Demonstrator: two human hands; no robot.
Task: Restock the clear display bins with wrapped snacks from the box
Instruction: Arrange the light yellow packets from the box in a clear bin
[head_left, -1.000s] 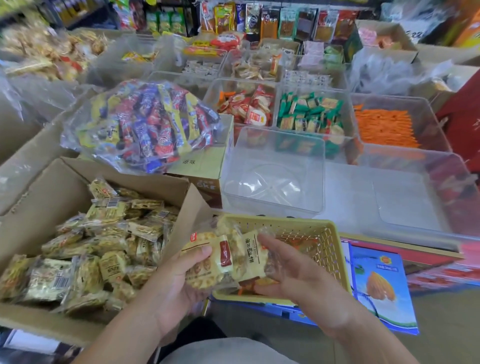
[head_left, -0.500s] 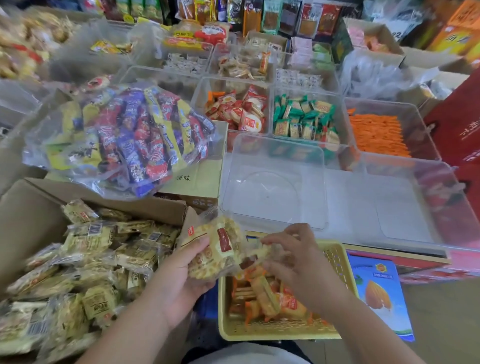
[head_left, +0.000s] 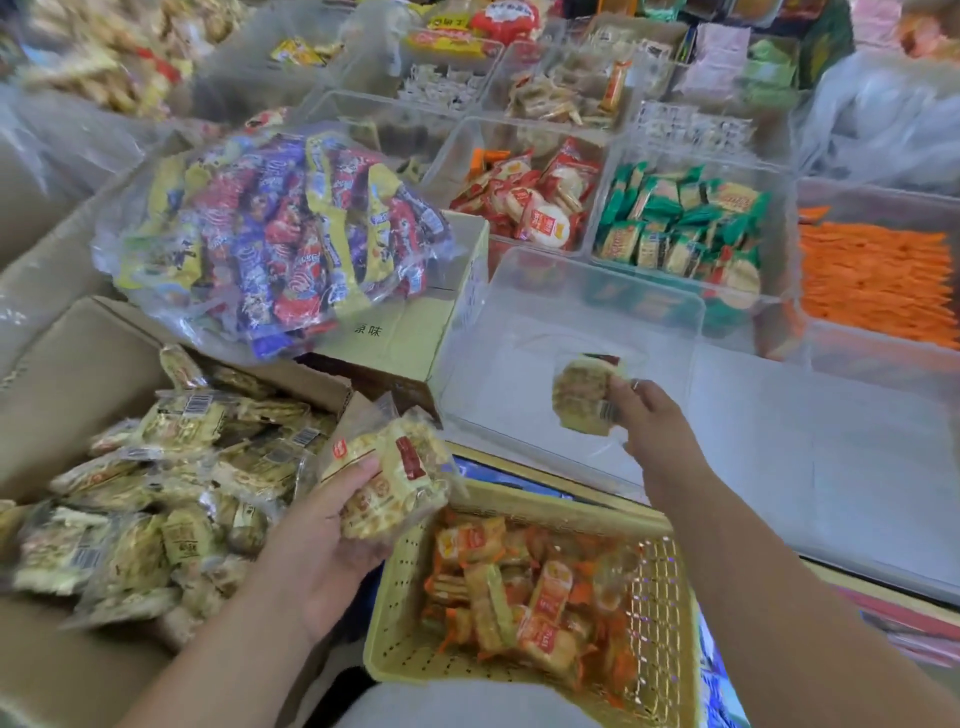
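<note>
Cardboard box (head_left: 78, 374) holds wrapped snacks (head_left: 171, 493); yellow basket (head_left: 395, 639), orange packets (head_left: 519, 587).

A yellow perforated basket (head_left: 410, 639) sits nearest the camera, holding a loose heap of orange-wrapped packets (head_left: 519, 587). Further back on the left, a big clear bag of red, blue and yellow wrapped bars (head_left: 280, 234) lies slumped on top of a small cardboard carton (head_left: 400, 332) printed with dark characters. Behind that, from left to right, are red-and-white round cracker packs (head_left: 535, 208), green packets (head_left: 675, 218) and a bed of thin orange sticks (head_left: 872, 280), with crumpled clear plastic (head_left: 883, 114) bunched at the far right.
</note>
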